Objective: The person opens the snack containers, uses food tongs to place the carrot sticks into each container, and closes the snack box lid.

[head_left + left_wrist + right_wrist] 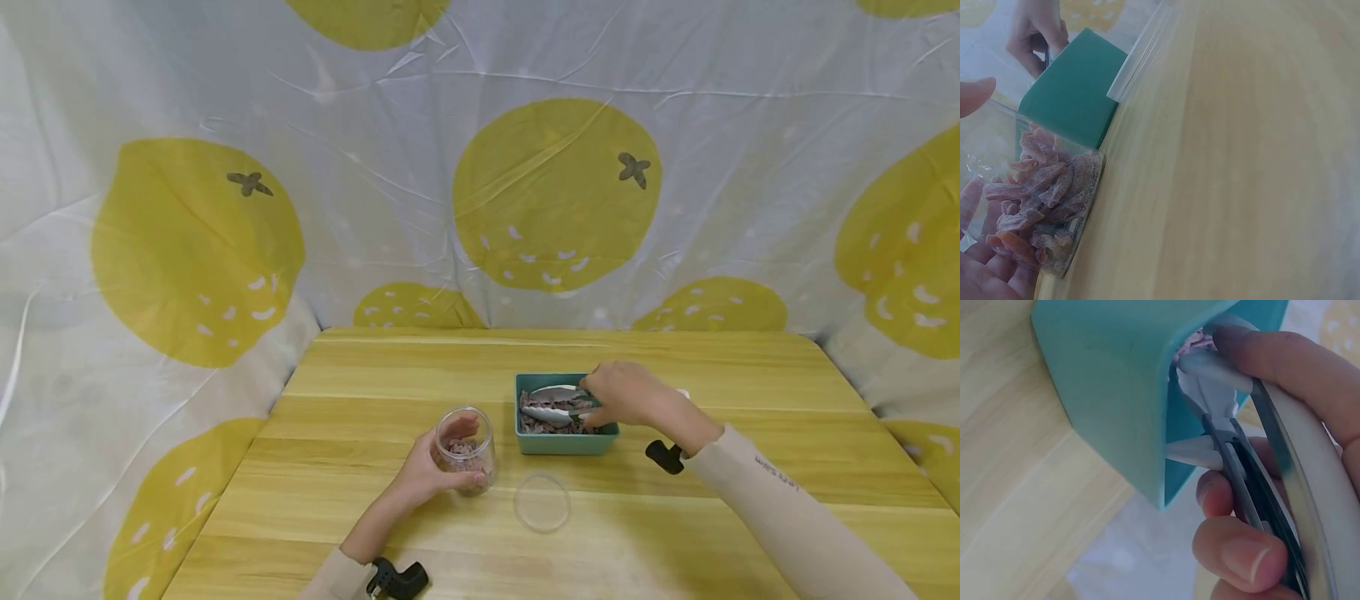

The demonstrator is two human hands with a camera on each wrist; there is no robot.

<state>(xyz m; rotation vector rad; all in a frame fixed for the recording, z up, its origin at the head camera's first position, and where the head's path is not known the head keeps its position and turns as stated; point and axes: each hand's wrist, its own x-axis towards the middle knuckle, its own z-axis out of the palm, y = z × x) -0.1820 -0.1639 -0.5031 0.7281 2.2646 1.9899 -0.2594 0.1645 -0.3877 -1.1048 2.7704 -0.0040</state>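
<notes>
My left hand (425, 477) grips a clear jar (483, 457) round its side, left of a teal rectangular container (564, 444). Reddish, powdery dried strips (1047, 187) lie in the bottom of the jar in the left wrist view. With my right hand (632, 395) I hold metal tongs (1244, 472), fingers and thumb on both arms. The tongs' spoon-like ends (546, 413) are spread apart inside the container, over more of the strips (558, 427). In the right wrist view the container's wall hides part of its contents.
A clear round lid (542, 502) lies on the wooden table (375, 375) in front of the container, right of the jar. A lemon-print cloth (375, 183) hangs behind the table and at its sides.
</notes>
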